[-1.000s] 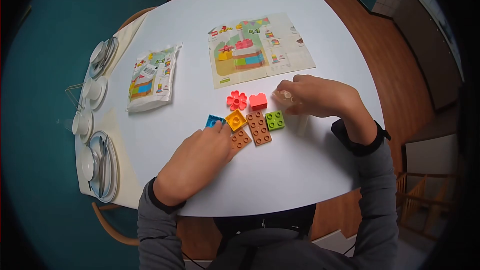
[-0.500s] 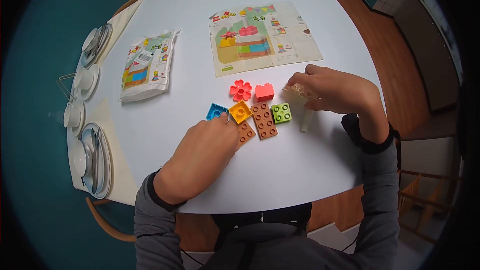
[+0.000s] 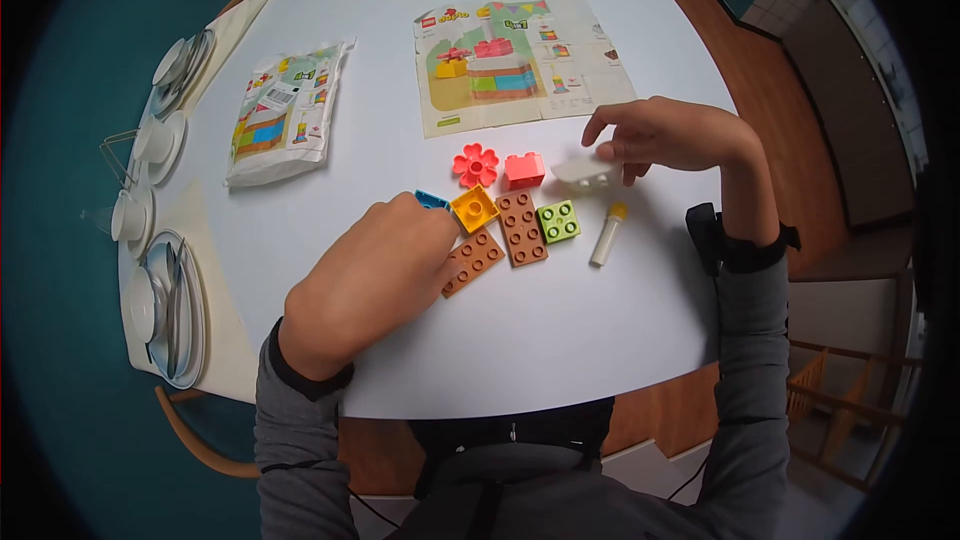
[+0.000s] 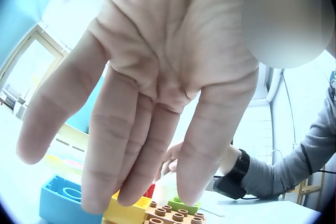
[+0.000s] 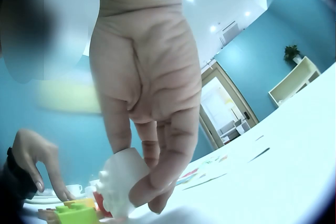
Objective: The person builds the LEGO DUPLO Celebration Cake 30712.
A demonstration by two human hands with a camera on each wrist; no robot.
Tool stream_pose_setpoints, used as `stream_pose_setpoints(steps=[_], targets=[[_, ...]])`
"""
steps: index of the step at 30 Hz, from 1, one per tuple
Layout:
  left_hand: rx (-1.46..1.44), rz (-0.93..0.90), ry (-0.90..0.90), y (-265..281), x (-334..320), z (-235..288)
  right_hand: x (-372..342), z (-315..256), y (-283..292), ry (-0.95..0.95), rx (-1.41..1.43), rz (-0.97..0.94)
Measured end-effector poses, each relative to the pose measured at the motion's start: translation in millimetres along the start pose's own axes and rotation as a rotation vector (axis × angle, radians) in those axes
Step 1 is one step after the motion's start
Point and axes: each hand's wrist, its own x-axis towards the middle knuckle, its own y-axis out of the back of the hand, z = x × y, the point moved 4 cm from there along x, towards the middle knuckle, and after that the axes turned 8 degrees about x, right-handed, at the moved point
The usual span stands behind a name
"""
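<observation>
My right hand [image 3: 680, 135] pinches a white studded brick [image 3: 580, 173], tilted, between thumb and fingers; the right wrist view shows the white brick [image 5: 123, 179] with its studs facing sideways. In front of that hand lies a white candle piece [image 3: 605, 240] with a yellow tip. My left hand [image 3: 370, 275] hangs over the blue brick [image 3: 432, 200], its fingers stretched downward beside the blue brick [image 4: 68, 200] and the yellow brick [image 4: 126, 208] in the left wrist view. Around the yellow brick [image 3: 474, 209] are two brown bricks [image 3: 522, 228], a green brick [image 3: 559, 223], a red brick [image 3: 524, 171] and a red flower [image 3: 475, 166].
An unfolded picture sheet [image 3: 520, 65] lies beyond the bricks. Left of it is a printed white bag [image 3: 285, 115]. Cups and plates with cutlery [image 3: 175, 310] line the table's left edge. The white table's [image 3: 540, 360] near edge runs in front of the body.
My right hand has tilted the white brick, and its fingers have spread. The candle's yellow tip is now uncovered. My left hand has shifted slightly left, showing more of the nearer brown brick.
</observation>
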Motion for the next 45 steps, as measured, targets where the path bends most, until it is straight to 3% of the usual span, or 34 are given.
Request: stream_pose_setpoints(steps=[6,8,10,12,14,16,18,20,22,23,24,27,29,33,36,38,42,45], targets=[[-0.109,0.044,-0.09,2.3,2.6,-16.5,4.1,6.9,5.0,-0.186,-0.04,0.189],[-0.165,-0.092,-0.108,-2.3,6.2,-20.1,1.0,3.6,3.2,-0.189,-0.088,0.239],[-0.08,0.009,-0.087,-13.1,4.6,-16.9,-3.3,-4.6,0.3,-0.023,-0.297,0.396],[0.001,0.095,-0.073,-15.5,4.2,-16.3,-6.9,-12.4,-5.9,-0.055,-0.256,0.359],[-0.006,-0.015,-0.073,-17.8,1.0,-15.1,-10.9,-30.1,-17.0,0.34,-0.232,0.419],[0.013,-0.056,-0.069,-14.9,-0.8,-7.6,-10.3,-28.2,-22.2,0.226,-0.165,0.335],[0.033,-0.098,-0.061,-12.2,-3.2,-6.8,-7.3,-27.1,-30.1,0.361,-0.319,0.345],[0.027,-0.134,-0.061,-10.1,-5.0,-11.9,-4.4,-21.9,-31.2,0.334,-0.309,0.28],[-0.161,-0.044,-0.014,14.5,-12.5,-28.3,-5.2,-18.9,-32.9,0.402,-0.386,0.309],[-0.146,-0.075,0.056,31.0,-13.0,-33.9,-6.8,-21.8,-32.8,0.382,-0.374,0.31],[-0.101,0.035,0.092,37.1,-19.1,-45.4,-6.1,-22.6,-33.5,0.324,-0.383,0.305],[-0.036,-0.018,0.196,40.8,-23.6,-61.4,-5.2,-21.5,-34.3,0.347,-0.449,0.334],[-0.081,0.05,0.336,44.3,-27.8,-60.2,-3.9,-23.0,-33.8,0.206,-0.396,0.195],[-0.054,0.119,0.257,37.6,-27.9,-59.4,-8.3,-19.9,-35.0,0.202,-0.406,0.157],[0.081,0.096,0.257,27.6,-10.3,-63.7,-14.3,-21.9,-33.8,0.035,-0.433,0.116],[0.086,-0.185,0.342,16.9,3.9,-65.2,-16.6,-22.2,-31.8,0.051,-0.423,0.157],[0.038,-0.194,0.377,17.8,5.5,-59.0,-20.6,-27.3,-28.8,0.027,-0.371,0.116],[0.006,-0.079,0.29,12.4,-1.3,-50.4,-19.6,-30.0,-29.7,0.017,-0.354,0.11]])
